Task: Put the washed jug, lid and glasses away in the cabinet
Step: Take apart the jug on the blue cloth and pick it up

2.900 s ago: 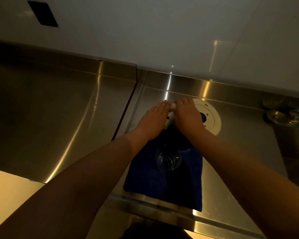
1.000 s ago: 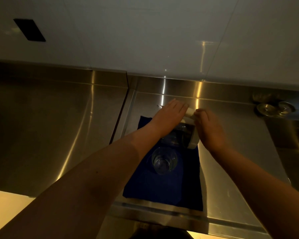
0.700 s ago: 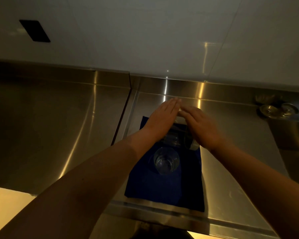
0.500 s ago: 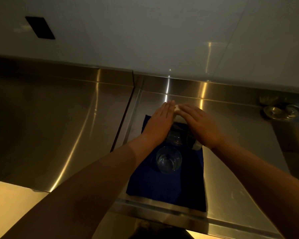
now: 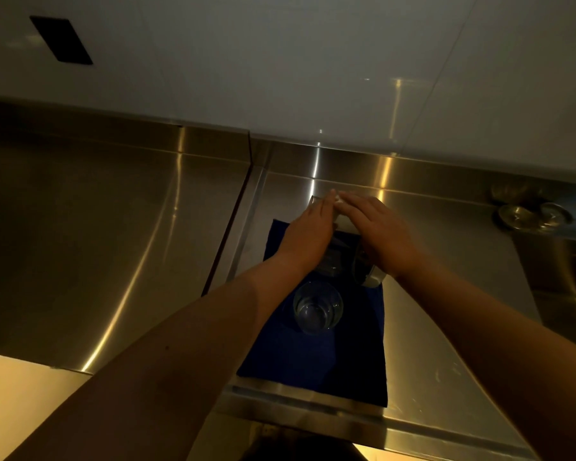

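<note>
Two hands, left [image 5: 308, 232] and right [image 5: 381, 236], flat with straight fingers on the lidded jug [image 5: 343, 251], at the cloth's [image 5: 330, 357] far end. Could slip and strike the glass [image 5: 317, 306] just nearer on the cloth, given wet surfaces.

A dim, warm light streaks across the brushed stainless-steel counter [image 5: 113, 244] and its low steel upstand [image 5: 413, 171], above which rises a pale, glossy panelled wall [image 5: 280, 61] bearing a small black rectangular plate [image 5: 60, 39].
</note>
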{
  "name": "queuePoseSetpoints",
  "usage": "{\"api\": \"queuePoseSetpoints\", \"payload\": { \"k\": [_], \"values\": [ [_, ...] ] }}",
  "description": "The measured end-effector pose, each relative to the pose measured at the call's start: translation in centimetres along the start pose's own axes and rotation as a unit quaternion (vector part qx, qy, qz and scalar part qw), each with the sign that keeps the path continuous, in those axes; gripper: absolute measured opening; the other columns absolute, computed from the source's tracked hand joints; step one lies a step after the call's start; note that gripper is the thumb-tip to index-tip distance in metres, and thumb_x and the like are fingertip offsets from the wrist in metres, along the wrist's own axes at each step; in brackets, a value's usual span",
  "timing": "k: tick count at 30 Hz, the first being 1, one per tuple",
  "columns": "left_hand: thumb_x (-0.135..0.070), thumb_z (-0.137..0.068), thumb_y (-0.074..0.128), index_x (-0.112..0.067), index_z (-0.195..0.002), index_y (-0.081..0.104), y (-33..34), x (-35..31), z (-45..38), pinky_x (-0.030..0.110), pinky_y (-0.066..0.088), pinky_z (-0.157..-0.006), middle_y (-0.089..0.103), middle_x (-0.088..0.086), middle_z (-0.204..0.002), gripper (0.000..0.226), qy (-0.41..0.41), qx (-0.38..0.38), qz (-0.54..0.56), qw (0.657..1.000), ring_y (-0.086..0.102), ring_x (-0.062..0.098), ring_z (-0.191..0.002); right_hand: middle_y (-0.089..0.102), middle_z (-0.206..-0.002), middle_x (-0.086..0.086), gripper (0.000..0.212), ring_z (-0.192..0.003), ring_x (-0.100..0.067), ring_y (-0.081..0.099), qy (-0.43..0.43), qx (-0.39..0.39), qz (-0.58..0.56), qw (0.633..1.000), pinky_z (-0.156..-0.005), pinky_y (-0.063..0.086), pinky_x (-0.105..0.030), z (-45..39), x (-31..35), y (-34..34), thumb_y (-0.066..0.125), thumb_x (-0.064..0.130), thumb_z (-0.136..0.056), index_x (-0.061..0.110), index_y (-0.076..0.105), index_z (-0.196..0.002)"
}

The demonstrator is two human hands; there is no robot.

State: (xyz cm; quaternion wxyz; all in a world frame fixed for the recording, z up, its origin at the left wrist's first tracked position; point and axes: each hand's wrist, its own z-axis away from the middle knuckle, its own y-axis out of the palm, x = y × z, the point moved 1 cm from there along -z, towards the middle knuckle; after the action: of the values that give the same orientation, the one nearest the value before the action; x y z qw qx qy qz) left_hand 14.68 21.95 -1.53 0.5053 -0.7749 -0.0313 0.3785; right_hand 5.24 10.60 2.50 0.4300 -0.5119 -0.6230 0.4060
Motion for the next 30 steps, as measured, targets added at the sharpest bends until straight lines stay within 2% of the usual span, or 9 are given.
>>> {"api": "queuePoseSetpoints", "payload": {
  "k": [5,9,13,15,18,23,25,27,30],
  "values": [
    [-0.018,-0.097,0.047,-0.014,-0.132,0.042,0.3,-0.8,-1.4,0.036,0.049,-0.088,0.054,0.007,-0.123,0.036,0.017,-0.048,0.018,0.999,0.055,0.016,-0.106,0.050,-0.132,-0.027,0.053,-0.122,-0.042,0.048,-0.002,-0.022,0.001,1.000,-0.102,0.039,-0.047,0.3,-0.7,0.1,0.055,-0.010,-0.076,-0.009,0.049,-0.128],
    [-0.011,-0.091,0.056,-0.011,-0.125,0.049,-0.1,-1.5,-2.5,0.030,0.048,-0.083,0.057,0.008,-0.115,0.035,0.093,-0.077,-0.032,0.992,0.057,0.020,-0.097,0.050,-0.133,-0.024,0.056,-0.123,-0.037,0.048,0.017,-0.064,0.006,0.998,-0.104,0.036,-0.038,0.7,-2.1,0.3,0.067,-0.008,-0.076,-0.006,0.050,-0.129],
    [-0.011,-0.087,0.060,-0.012,-0.129,0.047,-0.2,-2.1,-3.6,0.040,0.034,-0.107,0.053,0.008,-0.128,0.044,0.134,-0.063,-0.100,0.984,0.049,0.024,-0.119,0.050,-0.133,-0.018,0.055,-0.120,-0.028,0.050,0.078,-0.133,-0.044,0.987,-0.101,0.038,-0.028,1.2,-2.6,1.0,0.067,0.002,-0.080,0.002,0.048,-0.131],
    [-0.013,-0.090,0.056,-0.011,-0.134,0.043,0.0,-1.8,-3.8,0.040,0.028,-0.110,0.049,0.007,-0.134,0.046,0.153,-0.047,-0.143,0.977,0.045,0.021,-0.125,0.051,-0.131,-0.016,0.054,-0.118,-0.026,0.050,0.097,-0.155,-0.049,0.982,-0.100,0.032,-0.019,1.6,-2.5,1.7,0.069,0.003,-0.079,0.003,0.049,-0.130],
    [-0.014,-0.091,0.054,-0.013,-0.136,0.042,0.2,-2.0,-4.0,0.034,0.030,-0.108,0.048,0.006,-0.135,0.046,0.171,-0.040,-0.161,0.971,0.044,0.021,-0.124,0.051,-0.128,-0.013,0.054,-0.115,-0.024,0.050,0.135,-0.174,-0.060,0.974,-0.097,0.027,-0.010,2.0,-2.7,2.4,0.069,0.001,-0.079,0.006,0.049,-0.128],
    [-0.018,-0.095,0.051,-0.012,-0.140,0.037,-0.1,-1.9,-4.0,0.037,0.035,-0.107,0.035,0.012,-0.146,0.048,0.172,0.004,-0.103,0.980,0.036,0.027,-0.132,0.047,-0.133,-0.016,0.057,-0.119,-0.027,0.047,0.113,-0.155,-0.051,0.980,-0.098,0.036,-0.025,2.0,-3.4,1.6,0.068,0.003,-0.080,0.006,0.046,-0.132],
    [-0.019,-0.096,0.050,-0.010,-0.140,0.036,-0.1,-1.6,-3.6,0.036,0.041,-0.103,0.032,0.010,-0.147,0.047,0.159,0.032,-0.072,0.984,0.044,0.023,-0.125,0.044,-0.138,-0.017,0.055,-0.125,-0.027,0.044,0.068,-0.132,-0.047,0.988,-0.102,0.036,-0.030,1.5,-3.1,0.9,0.064,0.006,-0.084,0.006,0.043,-0.135],
    [-0.015,-0.095,0.051,-0.007,-0.138,0.037,0.0,-1.4,-3.1,0.032,0.045,-0.097,0.038,0.010,-0.142,0.046,0.153,0.030,-0.060,0.986,0.052,0.018,-0.114,0.043,-0.141,-0.019,0.055,-0.132,-0.030,0.039,0.001,-0.085,-0.003,0.996,-0.108,0.033,-0.038,1.2,-2.8,0.4,0.063,0.000,-0.083,0.002,0.044,-0.135],
    [-0.015,-0.094,0.052,-0.004,-0.139,0.036,-0.1,-1.2,-2.4,0.028,0.041,-0.099,0.046,0.012,-0.136,0.049,0.139,0.005,-0.017,0.990,0.050,0.021,-0.117,0.035,-0.146,-0.021,0.066,-0.137,-0.033,0.030,-0.027,-0.012,0.034,0.999,-0.111,0.029,-0.048,1.0,-2.6,-0.1,0.065,-0.008,-0.078,-0.001,0.040,-0.138]
  ]
}}
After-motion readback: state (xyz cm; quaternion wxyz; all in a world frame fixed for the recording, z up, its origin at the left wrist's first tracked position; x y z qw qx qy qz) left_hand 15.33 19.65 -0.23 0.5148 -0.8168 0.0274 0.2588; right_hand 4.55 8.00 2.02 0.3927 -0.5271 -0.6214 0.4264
